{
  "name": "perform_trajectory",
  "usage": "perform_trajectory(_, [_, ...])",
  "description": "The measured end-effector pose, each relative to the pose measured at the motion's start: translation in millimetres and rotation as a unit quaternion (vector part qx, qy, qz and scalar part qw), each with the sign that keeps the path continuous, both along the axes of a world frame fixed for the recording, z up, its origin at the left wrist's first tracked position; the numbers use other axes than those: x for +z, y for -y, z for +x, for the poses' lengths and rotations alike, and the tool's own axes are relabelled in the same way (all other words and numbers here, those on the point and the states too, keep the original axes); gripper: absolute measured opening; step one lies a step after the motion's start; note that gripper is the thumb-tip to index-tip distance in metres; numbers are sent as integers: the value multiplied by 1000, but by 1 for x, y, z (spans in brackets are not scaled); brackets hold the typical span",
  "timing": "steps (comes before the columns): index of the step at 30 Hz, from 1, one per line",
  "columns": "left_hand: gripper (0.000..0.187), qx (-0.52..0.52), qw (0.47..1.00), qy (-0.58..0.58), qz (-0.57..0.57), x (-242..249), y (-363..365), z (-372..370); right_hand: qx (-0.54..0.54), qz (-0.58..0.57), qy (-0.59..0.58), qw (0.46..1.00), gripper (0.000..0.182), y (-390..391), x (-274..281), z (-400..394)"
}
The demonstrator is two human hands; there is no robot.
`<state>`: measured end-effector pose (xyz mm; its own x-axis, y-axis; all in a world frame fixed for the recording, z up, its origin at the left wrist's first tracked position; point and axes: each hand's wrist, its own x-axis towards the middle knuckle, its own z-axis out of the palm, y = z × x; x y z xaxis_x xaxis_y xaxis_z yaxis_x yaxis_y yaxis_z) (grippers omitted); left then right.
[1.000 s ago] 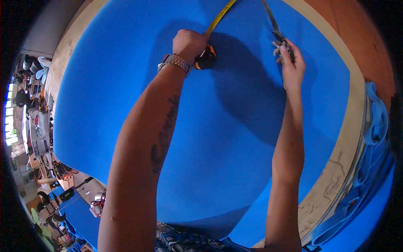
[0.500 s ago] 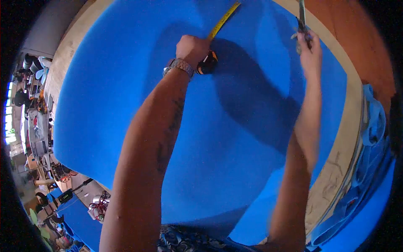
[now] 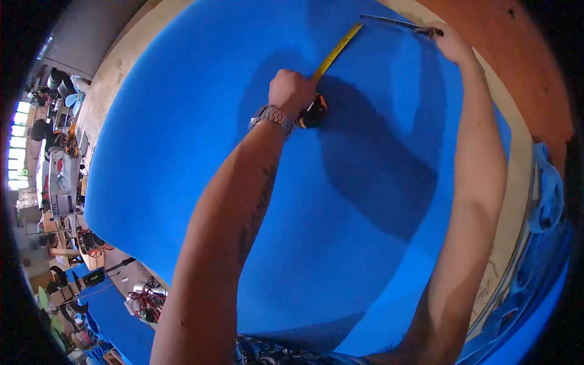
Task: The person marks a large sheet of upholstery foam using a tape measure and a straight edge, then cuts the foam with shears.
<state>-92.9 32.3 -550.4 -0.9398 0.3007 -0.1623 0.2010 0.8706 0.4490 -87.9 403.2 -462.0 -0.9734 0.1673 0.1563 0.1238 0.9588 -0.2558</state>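
My left hand (image 3: 292,91), with a metal watch at the wrist, is closed at the tape measure (image 3: 314,114), pressed down on a large blue sheet (image 3: 182,152). A yellow tape blade (image 3: 336,53) runs out from it toward the upper right across the sheet. My right hand (image 3: 453,44) grips the handle of a long, thin-bladed knife (image 3: 389,22) near the far right edge. The blade lies nearly level, pointing left, with its tip right by the free end of the tape.
Pale wooden table edge (image 3: 496,255) borders the sheet on the right. Folded blue material (image 3: 544,201) hangs beyond it. An orange-brown surface (image 3: 505,55) lies at the upper right. Cluttered tools and a red-wired metal object (image 3: 146,301) are at the left.
The knife has swung from pointing upward to pointing left, its tip coming to the tape's end. My left hand and tape measure appear slightly lower and further right in view.
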Motion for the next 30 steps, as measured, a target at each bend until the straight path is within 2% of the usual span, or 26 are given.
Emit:
perform_trajectory(1, [42, 15, 1000, 15, 5, 8, -1, 2, 15, -33, 24, 999, 28, -5, -1, -7])
perform_trajectory(4, [43, 2, 1000, 7, 20, 5, 1, 2, 27, 7, 34, 999, 27, -3, 2, -9])
perform_trajectory(7, [42, 60, 996, 53, 38, 14, 0, 6, 84, -35, 45, 995, 28, -20, -5, -17])
perform_trajectory(10, [42, 27, 999, 23, 34, -4, 3, -4, 88, -44, 64, 993, 30, -25, -5, -21])
perform_trajectory(13, [41, -30, 1000, 1, -3, -2, 3, -5, 115, 20, 66, 991, 29, -21, 1, -27])
perform_trajectory(16, [41, -90, 993, -56, -43, -6, 6, -5, 67, 57, 142, 986, 26, -13, 19, -37])
perform_trajectory(18, [39, -15, 1000, 1, -5, -4, 4, -3, 29, 153, 177, 972, 26, 21, 52, -33])
perform_trajectory(19, [38, 21, 999, 26, 14, -1, 2, -3, 17, 161, 175, 971, 26, 26, 61, -32])
perform_trajectory(21, [39, -5, 1000, 12, 20, -11, 3, -8, -12, 168, 160, 973, 25, 37, 83, -26])
perform_trajectory(23, [38, -75, 996, -52, 5, -20, 6, -14, -51, 142, 105, 983, 25, 45, 103, -13])
perform_trajectory(25, [35, 20, 974, 113, 193, 14, 15, 3, -91, 68, -31, 993, 25, 46, 104, 11])
perform_trajectory(26, [33, 64, 936, 197, 285, 30, 23, 16, -16, 45, -265, 963, 25, 19, 65, 20])
perform_trajectory(27, [30, 63, 893, 240, 376, 38, 34, 31, -70, 34, -350, 934, 30, 30, 45, 47])
perform_trajectory(28, [27, 58, 839, 282, 462, 45, 47, 47, -166, -187, -253, 935, 39, 52, 32, 94])
perform_trajectory(29, [26, 43, 838, 277, 468, 43, 66, 64, -198, -491, -181, 828, 35, 88, 18, 149])
perform_trajectory(30, [26, 31, 838, 271, 473, 37, 87, 84, -201, -649, -212, 702, 31, 131, -4, 195])
